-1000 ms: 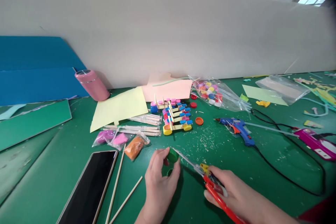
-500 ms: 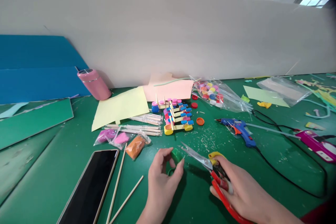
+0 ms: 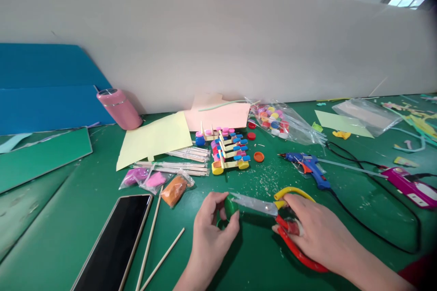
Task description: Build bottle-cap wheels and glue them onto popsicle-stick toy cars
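Between the thumb and fingers of my left hand (image 3: 214,232) is a green bottle cap (image 3: 231,207), held up on its edge. Part of another green ring-like piece shows below it, partly hidden by my fingers. My right hand (image 3: 312,232) grips scissors (image 3: 257,205) with one yellow and one red handle. The blades look nearly closed and point left, their tips at the green cap. Beyond my hands stands a row of small stick-and-cap pieces (image 3: 230,152), with an orange cap (image 3: 258,157) to their right.
A phone (image 3: 114,241) and wooden sticks (image 3: 162,259) lie at left, with clay packets (image 3: 175,190) behind. A blue glue gun (image 3: 312,168) and its black cord lie at right. Farther back are a pink bottle (image 3: 121,110) and a bag of caps (image 3: 283,122).
The scissors have swung to a flatter angle, their blades closer together and their tips now at the green cap. My left hand still holds the cap.
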Demonstrator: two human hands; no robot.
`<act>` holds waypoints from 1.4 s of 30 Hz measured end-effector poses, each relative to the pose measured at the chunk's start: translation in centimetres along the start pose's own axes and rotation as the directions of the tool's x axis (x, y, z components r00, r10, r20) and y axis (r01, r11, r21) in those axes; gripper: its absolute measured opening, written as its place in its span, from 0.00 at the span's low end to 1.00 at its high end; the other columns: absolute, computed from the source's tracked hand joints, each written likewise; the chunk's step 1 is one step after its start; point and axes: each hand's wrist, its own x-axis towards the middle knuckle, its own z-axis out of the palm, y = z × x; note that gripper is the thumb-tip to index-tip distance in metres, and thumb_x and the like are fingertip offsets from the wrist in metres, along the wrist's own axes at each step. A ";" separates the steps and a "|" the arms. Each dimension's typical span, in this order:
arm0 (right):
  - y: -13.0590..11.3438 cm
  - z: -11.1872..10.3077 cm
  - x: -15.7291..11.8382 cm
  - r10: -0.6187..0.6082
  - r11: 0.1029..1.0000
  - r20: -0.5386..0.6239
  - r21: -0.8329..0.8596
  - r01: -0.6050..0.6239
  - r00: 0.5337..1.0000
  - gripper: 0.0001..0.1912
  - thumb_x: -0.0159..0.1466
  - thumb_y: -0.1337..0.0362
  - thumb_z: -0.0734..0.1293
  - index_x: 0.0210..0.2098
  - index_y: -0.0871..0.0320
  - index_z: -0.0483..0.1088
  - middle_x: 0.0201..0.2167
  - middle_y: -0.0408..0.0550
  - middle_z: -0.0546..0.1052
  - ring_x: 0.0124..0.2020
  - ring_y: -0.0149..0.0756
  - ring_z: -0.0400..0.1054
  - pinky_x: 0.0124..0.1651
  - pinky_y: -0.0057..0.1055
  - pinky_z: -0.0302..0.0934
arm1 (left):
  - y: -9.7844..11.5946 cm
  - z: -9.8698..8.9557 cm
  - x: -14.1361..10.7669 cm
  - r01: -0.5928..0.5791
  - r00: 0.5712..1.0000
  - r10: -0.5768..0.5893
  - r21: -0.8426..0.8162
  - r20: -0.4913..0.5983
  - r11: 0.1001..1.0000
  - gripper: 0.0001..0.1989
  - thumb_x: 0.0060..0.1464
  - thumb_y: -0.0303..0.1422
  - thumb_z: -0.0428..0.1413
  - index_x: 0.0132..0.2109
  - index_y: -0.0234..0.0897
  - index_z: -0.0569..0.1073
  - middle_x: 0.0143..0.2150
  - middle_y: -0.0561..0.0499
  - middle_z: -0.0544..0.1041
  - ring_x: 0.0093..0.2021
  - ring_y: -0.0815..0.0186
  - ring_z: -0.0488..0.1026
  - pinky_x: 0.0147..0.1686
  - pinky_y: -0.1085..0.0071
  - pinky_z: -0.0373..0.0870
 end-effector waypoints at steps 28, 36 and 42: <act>-3.0 0.5 -1.0 0.056 0.959 0.174 0.266 -0.102 0.983 0.17 0.56 0.49 0.63 0.35 0.54 0.60 0.23 0.42 0.72 0.23 0.38 0.65 0.24 0.29 0.52 | -1.1 0.3 -0.5 -0.114 0.970 0.135 0.109 -0.204 0.987 0.13 0.44 0.24 0.56 0.39 0.38 0.66 0.36 0.50 0.70 0.36 0.66 0.71 0.33 0.71 0.72; -2.5 0.7 -0.4 0.055 0.981 0.132 0.178 -0.079 0.990 0.16 0.56 0.48 0.62 0.29 0.54 0.59 0.21 0.43 0.72 0.21 0.38 0.66 0.23 0.29 0.52 | -1.0 0.3 -0.7 -0.133 0.968 0.153 0.111 -0.199 0.985 0.14 0.45 0.25 0.56 0.41 0.38 0.65 0.37 0.50 0.70 0.29 0.70 0.70 0.29 0.72 0.71; -1.1 1.6 0.1 0.103 0.918 0.091 0.375 -0.130 0.990 0.11 0.58 0.54 0.62 0.29 0.54 0.57 0.22 0.42 0.70 0.23 0.35 0.65 0.26 0.28 0.54 | -0.9 0.6 -0.8 -0.115 0.967 0.134 0.099 -0.217 0.988 0.14 0.45 0.25 0.57 0.41 0.38 0.65 0.38 0.48 0.70 0.34 0.67 0.72 0.33 0.71 0.72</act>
